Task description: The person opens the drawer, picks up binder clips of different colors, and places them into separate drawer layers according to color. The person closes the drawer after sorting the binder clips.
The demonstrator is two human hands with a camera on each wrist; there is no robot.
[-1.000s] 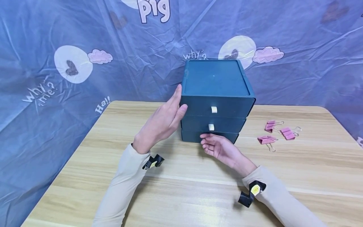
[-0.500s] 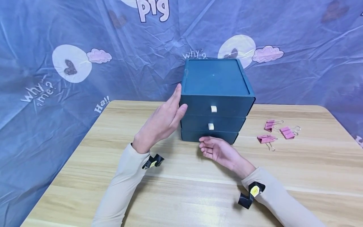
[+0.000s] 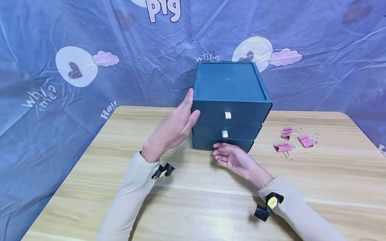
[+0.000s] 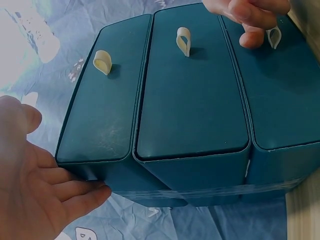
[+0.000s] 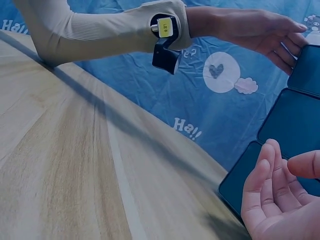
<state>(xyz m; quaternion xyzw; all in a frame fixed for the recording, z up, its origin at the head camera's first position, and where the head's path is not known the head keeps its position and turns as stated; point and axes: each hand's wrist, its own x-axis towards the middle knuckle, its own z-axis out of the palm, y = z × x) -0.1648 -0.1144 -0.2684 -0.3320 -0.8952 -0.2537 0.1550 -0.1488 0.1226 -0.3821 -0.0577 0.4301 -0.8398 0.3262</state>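
We see the blue-green drawer cabinet [image 3: 229, 82] on the wooden table [image 3: 199, 207], straight ahead of the right hand [image 3: 238, 162] and just to the right of the left hand [image 3: 172, 129]. The left hand lies flat, its straight fingers along the cabinet's side, high up beside the top drawer [image 3: 208, 112]; it grasps nothing and, we judge, braces the box. The right hand is loosely bent, thumb apart from the fingers, close in front of the bottom drawer [image 3: 202, 144] and near its pale loop pull [image 4: 275, 36]; we see nothing in its hold.

As we judge it, the steadying on the left is done, while a grip on the loop is not yet made. The top drawer, the middle drawer [image 3: 208, 130] and the bottom drawer all look closed. Three pink binder clips [image 3: 283, 147] lie to the right of the right hand, clear of both hands.

In the head view the right hand covers the bottom pull; in the left wrist view the top edge cuts that hand off. We cannot tell whether its fingertips touch the drawer front. The right wrist view crops the cabinet, and the drawers' insides are hidden from us.
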